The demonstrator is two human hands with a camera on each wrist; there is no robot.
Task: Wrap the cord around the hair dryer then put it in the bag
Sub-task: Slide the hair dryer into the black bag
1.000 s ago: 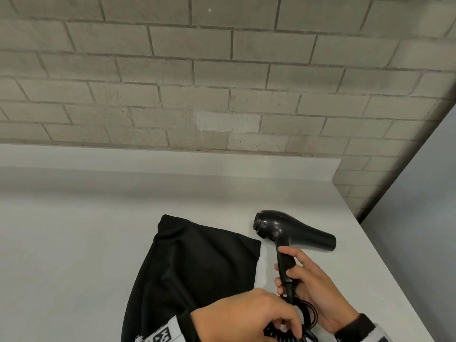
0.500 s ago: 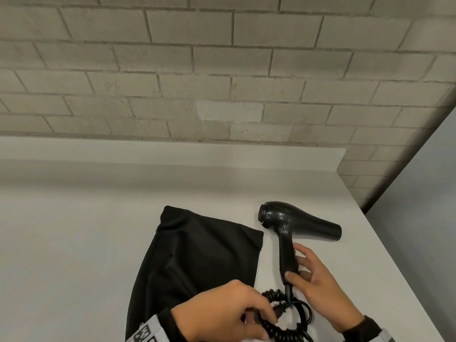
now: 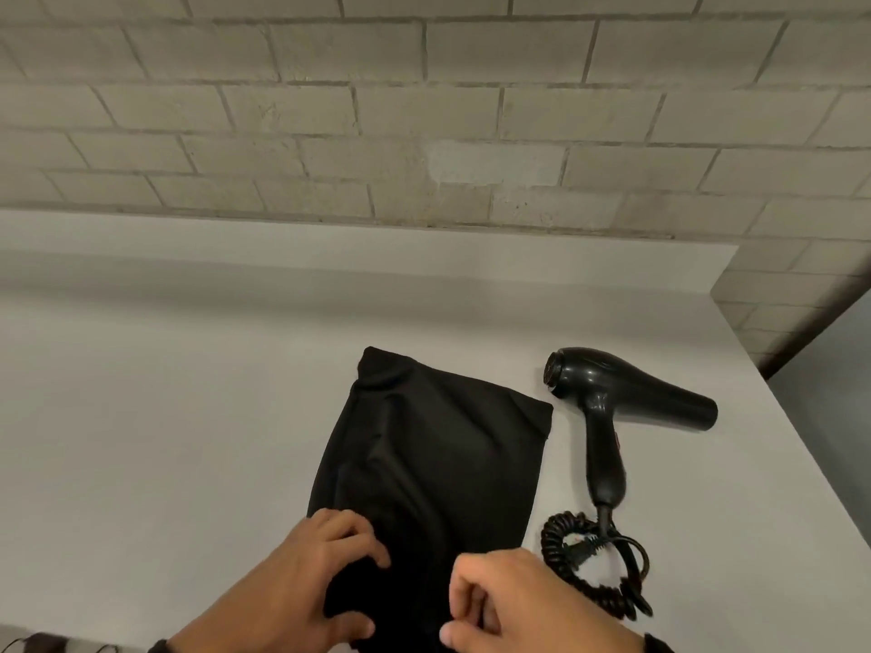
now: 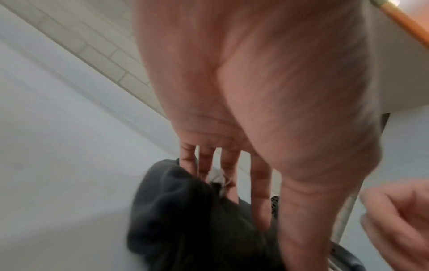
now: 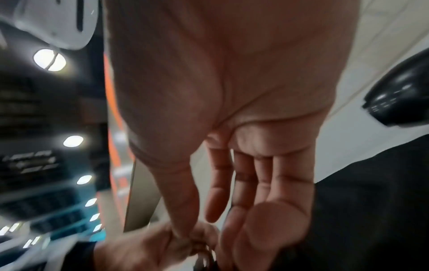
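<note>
The black hair dryer [image 3: 631, 393] lies on its side at the right of the white table [image 3: 165, 417], untouched. Its coiled black cord [image 3: 589, 563] sits in a loose bundle at the end of the handle, not wound round the dryer. The black fabric bag [image 3: 438, 464] lies flat in the middle. My left hand [image 3: 363, 591] curls its fingers and thumb on the bag's near left edge, where the fabric bunches up [image 4: 185, 220]. My right hand [image 3: 464, 610] hovers at the bag's near right edge, fingers relaxed [image 5: 243, 192], holding nothing.
A grey brick wall [image 3: 424, 134] runs along the far side of the table. The table's right edge [image 3: 801, 454] passes just beyond the dryer's nozzle, with a drop to the floor. Bare tabletop stretches to the left of the bag.
Both hands have let go of the dryer handle and the cord and moved left to the bag's near end. The dryer and its coiled cord now lie alone on the table.
</note>
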